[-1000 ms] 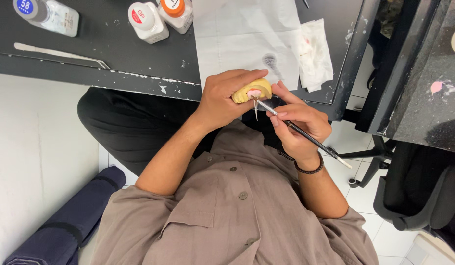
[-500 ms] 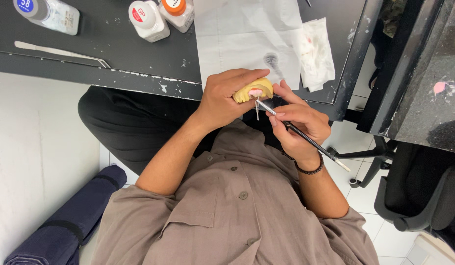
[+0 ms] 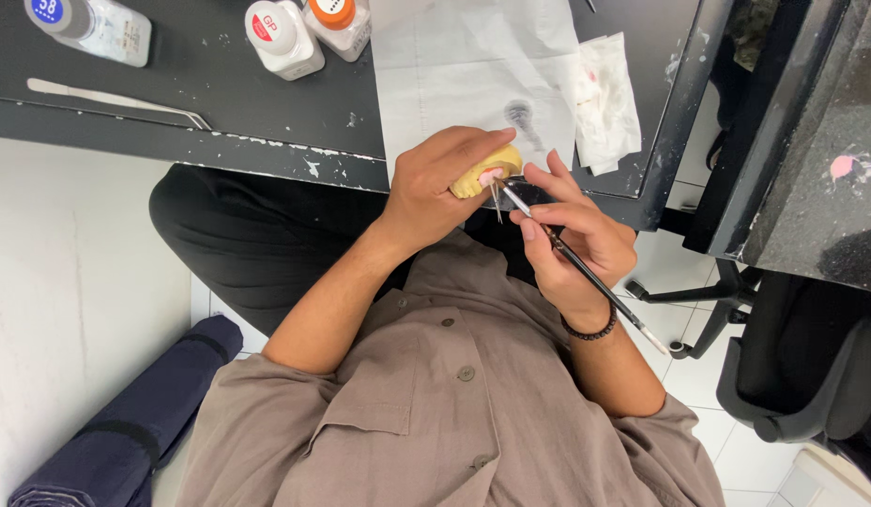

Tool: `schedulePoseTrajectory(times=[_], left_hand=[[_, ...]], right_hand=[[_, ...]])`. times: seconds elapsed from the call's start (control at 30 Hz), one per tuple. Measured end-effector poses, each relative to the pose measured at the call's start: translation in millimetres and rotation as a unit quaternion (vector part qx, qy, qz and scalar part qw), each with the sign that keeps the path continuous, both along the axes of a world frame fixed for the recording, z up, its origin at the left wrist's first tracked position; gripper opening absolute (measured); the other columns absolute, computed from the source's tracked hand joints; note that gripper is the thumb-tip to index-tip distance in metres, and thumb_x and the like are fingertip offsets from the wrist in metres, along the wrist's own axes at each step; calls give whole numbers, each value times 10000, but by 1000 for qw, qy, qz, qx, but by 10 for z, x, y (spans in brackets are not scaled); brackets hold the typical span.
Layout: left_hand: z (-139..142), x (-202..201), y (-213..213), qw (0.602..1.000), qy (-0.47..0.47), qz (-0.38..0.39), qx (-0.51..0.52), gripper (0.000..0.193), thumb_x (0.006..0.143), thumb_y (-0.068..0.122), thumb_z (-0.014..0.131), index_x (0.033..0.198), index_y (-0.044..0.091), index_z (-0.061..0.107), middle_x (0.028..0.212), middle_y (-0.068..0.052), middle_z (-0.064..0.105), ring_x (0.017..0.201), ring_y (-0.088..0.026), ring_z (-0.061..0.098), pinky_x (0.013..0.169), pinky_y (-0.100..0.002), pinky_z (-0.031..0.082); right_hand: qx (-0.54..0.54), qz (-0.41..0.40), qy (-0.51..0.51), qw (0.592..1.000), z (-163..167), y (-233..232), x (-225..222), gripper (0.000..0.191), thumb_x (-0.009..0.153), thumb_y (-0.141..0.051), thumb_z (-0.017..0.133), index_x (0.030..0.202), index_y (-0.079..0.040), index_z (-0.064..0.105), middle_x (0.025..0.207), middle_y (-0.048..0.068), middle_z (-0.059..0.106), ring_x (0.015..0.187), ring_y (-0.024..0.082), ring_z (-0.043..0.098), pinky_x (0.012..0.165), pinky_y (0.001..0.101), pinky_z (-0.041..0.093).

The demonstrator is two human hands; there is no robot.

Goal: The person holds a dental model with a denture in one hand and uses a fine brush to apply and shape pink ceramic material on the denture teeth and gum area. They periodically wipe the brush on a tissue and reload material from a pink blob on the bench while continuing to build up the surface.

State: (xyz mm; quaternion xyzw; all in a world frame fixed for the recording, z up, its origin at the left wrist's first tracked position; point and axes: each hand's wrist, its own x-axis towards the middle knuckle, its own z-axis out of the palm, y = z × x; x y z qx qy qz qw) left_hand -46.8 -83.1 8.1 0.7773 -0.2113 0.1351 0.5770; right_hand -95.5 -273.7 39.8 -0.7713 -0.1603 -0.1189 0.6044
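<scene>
Left hand wrapped around a yellow dental cast with a pink patch, held just off the counter edge above the lap. Right hand pinches a thin black brush pen-style, tip touching the pink area; long axis runs from the cast down-right past the wrist. Cast sits left of the right hand, right hand nearer the brush work. Most of the cast hidden by left fingers; brush tip too small to make out. White paper sheet and bottles behind
</scene>
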Motion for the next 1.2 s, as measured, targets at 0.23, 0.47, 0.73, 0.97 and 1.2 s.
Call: schedulePoseTrajectory(times=[0.23, 0.47, 0.73, 0.97, 1.2], left_hand=[[-3, -4, -11, 1000, -1, 9, -1, 407, 933, 63, 825, 1310, 122, 682, 1124, -60, 705, 996, -214, 723, 836, -314, 620], [2, -3, 2, 1000, 2, 4, 3, 417, 924, 40, 818, 1312, 118, 683, 1125, -55, 706, 1002, -212, 720, 835, -315, 618], [7, 2, -2, 1000, 0, 8, 0, 412, 925, 33, 818, 1305, 116, 682, 1124, -56, 710, 1007, -215, 723, 838, -315, 616], [10, 1, 9, 1000, 3, 5, -4, 417, 925, 37, 820, 1309, 117, 680, 1136, -59, 712, 1009, -216, 726, 845, -313, 620], [-7, 0, -2, 1000, 5, 5, -6, 421, 930, 40, 828, 1316, 123, 680, 1131, -56, 713, 993, -206, 729, 830, -306, 620]], right_hand=[[28, 25, -9, 999, -9, 45, 7, 200, 940, 109, 722, 995, -27, 586, 997, 151, 749, 1275, 404, 658, 1280, 580, 331], [-18, 27, -35, 999, 0, 65, 20, 220, 876, 126, 731, 915, -29, 581, 946, 149, 731, 1300, 450, 652, 1250, 593, 351], [-40, 35, -42, 998, 13, 78, 36, 231, 857, 128, 733, 921, -31, 577, 954, 144, 732, 1295, 455, 652, 1281, 618, 368], [-52, 44, -78, 995, 20, 98, 28, 234, 840, 136, 738, 929, -14, 583, 920, 135, 698, 1287, 474, 638, 1270, 685, 316], [-26, 24, -67, 997, -1, 146, 6, 261, 887, 130, 752, 907, -33, 550, 912, 121, 692, 1308, 468, 637, 1257, 694, 309]])
